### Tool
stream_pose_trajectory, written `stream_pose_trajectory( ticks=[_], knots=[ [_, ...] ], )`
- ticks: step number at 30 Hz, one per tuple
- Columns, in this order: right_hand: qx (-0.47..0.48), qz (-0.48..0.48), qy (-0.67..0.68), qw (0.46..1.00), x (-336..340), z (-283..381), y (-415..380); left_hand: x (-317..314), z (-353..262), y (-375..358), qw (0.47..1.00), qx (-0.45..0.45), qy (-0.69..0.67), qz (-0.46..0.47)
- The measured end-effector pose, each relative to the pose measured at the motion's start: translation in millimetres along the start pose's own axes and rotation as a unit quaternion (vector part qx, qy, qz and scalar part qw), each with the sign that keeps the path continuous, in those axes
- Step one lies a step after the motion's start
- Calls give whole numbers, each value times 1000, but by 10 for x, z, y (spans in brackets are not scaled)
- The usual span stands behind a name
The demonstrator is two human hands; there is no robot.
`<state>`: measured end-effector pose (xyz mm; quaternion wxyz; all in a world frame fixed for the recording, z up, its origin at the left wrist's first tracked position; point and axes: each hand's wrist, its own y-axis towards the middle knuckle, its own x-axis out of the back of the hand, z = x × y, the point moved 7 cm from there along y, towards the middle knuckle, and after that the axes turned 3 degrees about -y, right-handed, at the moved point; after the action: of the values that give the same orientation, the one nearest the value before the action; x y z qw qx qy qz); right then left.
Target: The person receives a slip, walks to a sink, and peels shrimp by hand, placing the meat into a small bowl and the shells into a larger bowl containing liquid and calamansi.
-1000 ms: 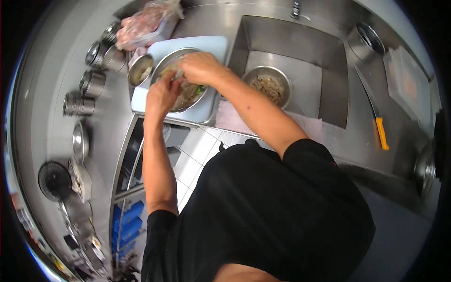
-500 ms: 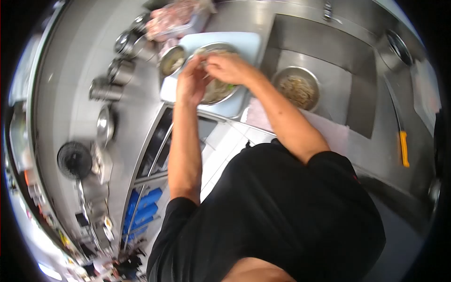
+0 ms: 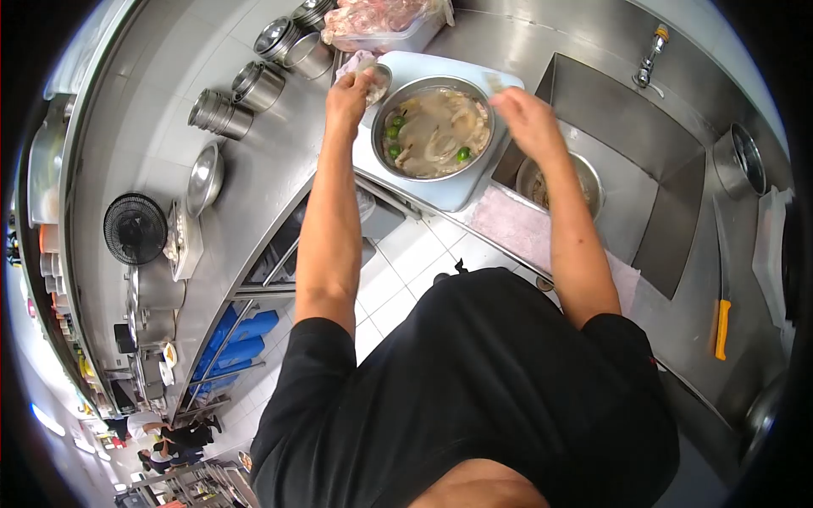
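A metal bowl (image 3: pixel 436 127) of cloudy liquid with pale pieces and green round items stands on the pale blue board (image 3: pixel 461 196). At its upper left, my left hand (image 3: pixel 347 100) is over the edge of a small metal bowl (image 3: pixel 383 83) holding pale bits. Its fingers are drawn together around something too small to make out. My right hand (image 3: pixel 527 120) is right of the large bowl, motion-blurred, with fingers pinched. A pale, smeared scrap (image 3: pixel 494 82) shows at its fingertips.
The sink (image 3: pixel 648 140) holds another metal bowl (image 3: pixel 584 182). A pink cloth (image 3: pixel 512 222) lies along the front edge. Raw meat (image 3: pixel 373 19) fills a tub at the back. A yellow-handled knife (image 3: pixel 722 328) lies right. People (image 3: pixel 182 436) are far away at lower left.
My hands have come apart from above the large bowl: the left is at the small bowl, the right has moved right. The large bowl's contents are now uncovered. The camera view has shifted.
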<state>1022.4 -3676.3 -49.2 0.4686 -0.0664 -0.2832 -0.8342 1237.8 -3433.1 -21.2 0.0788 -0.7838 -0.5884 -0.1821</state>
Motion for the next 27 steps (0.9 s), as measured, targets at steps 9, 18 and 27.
stream_pose_trajectory(
  ticks=[9,18,27],
  knots=[
    [-85,98,-273,953,332,-1439,-531,-712,-38,-926,792,-154,565,171],
    [221,61,-171,958,-543,354,-143,-711,-309,-1009,910,-114,365,157],
    [61,147,-27,987,-726,411,79,-606,-344,-1031,981,-54,29,185]
  ],
)
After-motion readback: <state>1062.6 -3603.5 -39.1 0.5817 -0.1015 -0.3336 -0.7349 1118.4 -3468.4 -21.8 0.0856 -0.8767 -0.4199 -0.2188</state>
